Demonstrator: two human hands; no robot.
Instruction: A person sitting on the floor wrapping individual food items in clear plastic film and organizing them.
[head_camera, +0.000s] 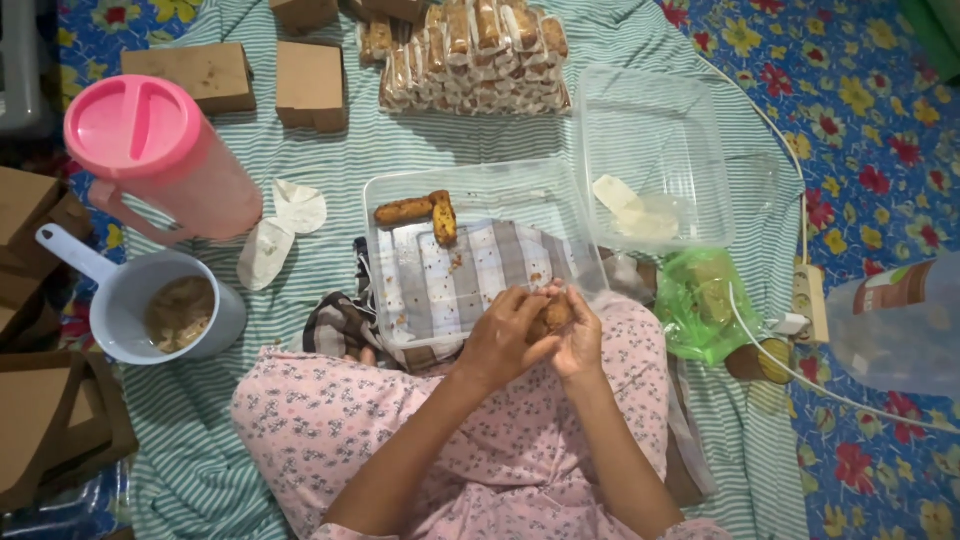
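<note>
A pink lidded jug (160, 155), a grey scoop (150, 305), brown cardboard boxes (310, 85) and stacked wrapped snacks (475, 55) on a green-striped cloth (300, 150).

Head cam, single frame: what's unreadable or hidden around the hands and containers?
- Brown food piece: mostly covered by the left hand and right hand; shape unclear.
- Clear plastic container: near edge hidden behind the hands.
- Grey scoop cup: brownish contents too blurred to identify.
- Bottle: cut off by the right edge.
- Wrapped snack stack: cropped at the top edge.
</note>
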